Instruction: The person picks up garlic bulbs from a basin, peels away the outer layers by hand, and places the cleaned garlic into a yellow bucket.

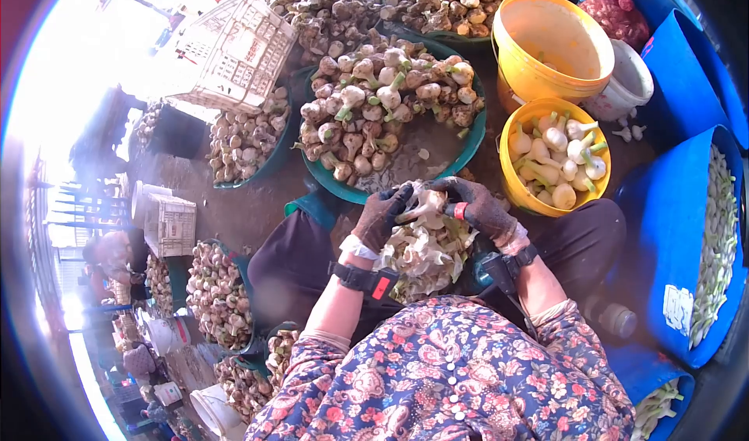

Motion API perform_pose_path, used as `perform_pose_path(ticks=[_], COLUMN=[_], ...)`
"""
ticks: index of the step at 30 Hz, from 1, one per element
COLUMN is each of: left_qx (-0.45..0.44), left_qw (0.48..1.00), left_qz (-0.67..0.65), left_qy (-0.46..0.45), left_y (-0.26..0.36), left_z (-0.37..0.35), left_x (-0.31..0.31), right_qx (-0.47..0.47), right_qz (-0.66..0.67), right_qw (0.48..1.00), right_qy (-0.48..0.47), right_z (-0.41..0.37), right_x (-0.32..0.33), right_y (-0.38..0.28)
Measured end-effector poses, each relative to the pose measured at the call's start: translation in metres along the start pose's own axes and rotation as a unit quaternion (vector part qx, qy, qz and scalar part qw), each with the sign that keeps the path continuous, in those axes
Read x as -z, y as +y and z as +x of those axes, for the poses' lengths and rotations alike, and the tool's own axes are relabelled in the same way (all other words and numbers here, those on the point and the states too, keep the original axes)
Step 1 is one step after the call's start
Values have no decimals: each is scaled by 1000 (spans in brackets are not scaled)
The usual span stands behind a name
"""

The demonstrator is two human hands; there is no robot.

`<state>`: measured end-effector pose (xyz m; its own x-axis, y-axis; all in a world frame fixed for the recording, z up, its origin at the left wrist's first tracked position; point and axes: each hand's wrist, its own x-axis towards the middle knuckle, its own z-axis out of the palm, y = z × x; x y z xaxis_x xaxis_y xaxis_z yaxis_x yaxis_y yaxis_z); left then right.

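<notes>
With the garlic bulb (427, 201) over the heap of skins (425, 254) in the lap, and the fingers of the left hand (380, 216) and right hand (477, 205) clamped on it, it seems best to hold it steady and pull the outer skin off gently.

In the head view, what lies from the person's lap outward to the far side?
Pile of pale garlic skins on the lap, whitish garlic bulb held by left hand and right hand, large teal plastic basin of unpeeled garlic, farther heap of unpeeled garlic.
</notes>
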<state>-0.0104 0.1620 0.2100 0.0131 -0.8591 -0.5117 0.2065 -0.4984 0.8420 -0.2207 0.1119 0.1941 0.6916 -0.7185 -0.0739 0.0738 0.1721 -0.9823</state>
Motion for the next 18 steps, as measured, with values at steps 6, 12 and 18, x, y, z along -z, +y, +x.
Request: perform_pose_path(ticks=[6, 12, 18], left_qx=[1, -158, -280], left_qw=[959, 948, 897], left_qz=[282, 243, 339], left_qy=[1, -129, -29], left_y=[-4, -12, -28], left_z=[-3, -13, -19], left_x=[0, 6, -4], right_qx=[-49, 8, 77], right_qz=[21, 166, -23], right_qw=[998, 986, 994], right_qy=[18, 34, 81], right_z=[4, -3, -1], right_x=[-11, -10, -22], right_y=[11, 17, -3])
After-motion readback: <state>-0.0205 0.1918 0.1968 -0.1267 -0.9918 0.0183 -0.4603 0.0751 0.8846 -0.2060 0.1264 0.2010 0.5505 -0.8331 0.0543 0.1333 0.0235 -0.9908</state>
